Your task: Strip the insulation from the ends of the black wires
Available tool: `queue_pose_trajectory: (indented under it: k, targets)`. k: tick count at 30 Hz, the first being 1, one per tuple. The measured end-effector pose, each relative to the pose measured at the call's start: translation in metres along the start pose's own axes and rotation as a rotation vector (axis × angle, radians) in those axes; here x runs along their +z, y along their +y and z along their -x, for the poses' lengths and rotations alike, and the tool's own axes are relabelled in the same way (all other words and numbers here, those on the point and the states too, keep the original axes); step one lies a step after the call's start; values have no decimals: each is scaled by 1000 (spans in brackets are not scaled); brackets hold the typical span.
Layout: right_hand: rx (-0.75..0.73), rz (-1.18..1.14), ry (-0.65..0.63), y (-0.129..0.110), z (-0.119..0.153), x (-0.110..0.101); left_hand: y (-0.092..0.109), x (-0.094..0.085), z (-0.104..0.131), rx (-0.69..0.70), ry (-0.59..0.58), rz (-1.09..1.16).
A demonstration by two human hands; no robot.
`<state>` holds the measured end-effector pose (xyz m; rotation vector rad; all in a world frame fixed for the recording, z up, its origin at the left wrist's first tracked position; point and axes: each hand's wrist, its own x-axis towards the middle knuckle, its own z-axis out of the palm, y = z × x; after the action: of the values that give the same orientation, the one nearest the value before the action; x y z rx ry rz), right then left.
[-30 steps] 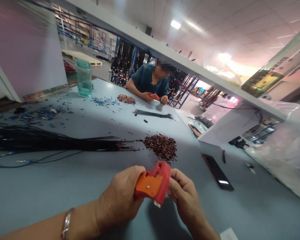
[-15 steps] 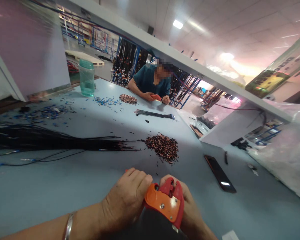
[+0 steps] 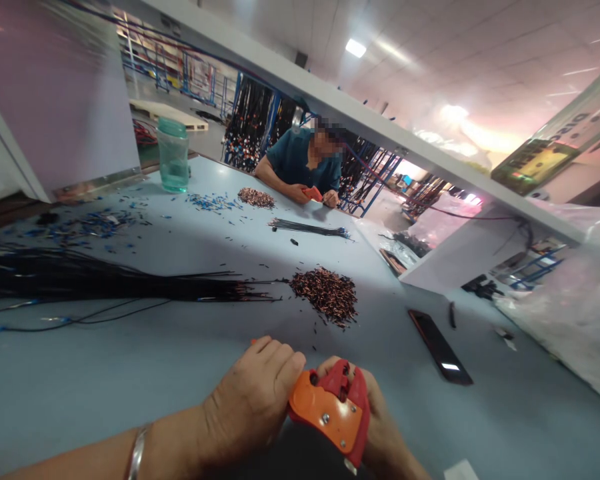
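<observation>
My left hand (image 3: 255, 393) is closed around the handles of an orange and red wire stripper (image 3: 325, 410), held low over the near part of the table. The stripper's red jaws face away from me and to the right. My right hand (image 3: 380, 417) is curled behind the tool's head, close to the jaws. The tool hides most of its fingers, and what they grip cannot be made out. Beyond the hands lies a heap of short copper-and-black wire scraps (image 3: 325, 295). A long bundle of black wires (image 3: 130, 283) stretches off to the left.
Blue-ended bits (image 3: 95, 225) are scattered at the left, near a green bottle (image 3: 173, 157). A phone (image 3: 440, 347) lies to the right. Across the table a person (image 3: 300, 160) holds a red-orange tool beside a smaller wire bundle (image 3: 307, 227). Clear plastic sheeting (image 3: 570, 287) borders the right side.
The stripper's head has tilted slightly and its red jaws sit a little differently. My right hand has shifted slightly behind it; my left hand stays almost still.
</observation>
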<state>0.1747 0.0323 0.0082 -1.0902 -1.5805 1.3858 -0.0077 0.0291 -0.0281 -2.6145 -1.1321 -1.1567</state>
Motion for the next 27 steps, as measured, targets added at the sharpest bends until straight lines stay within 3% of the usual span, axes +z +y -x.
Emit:
queue_pose_trajectory:
  k: [11,18,27]
  targets:
    - [-14,20,6,4,4,-1,0,-4,-4,26,-7,-39]
    - [32,27,-38,6,4,-3,0,-5,-7,63,61,21]
    - [83,-66,-90,2,9,2,2,-9,-4,26,5,62]
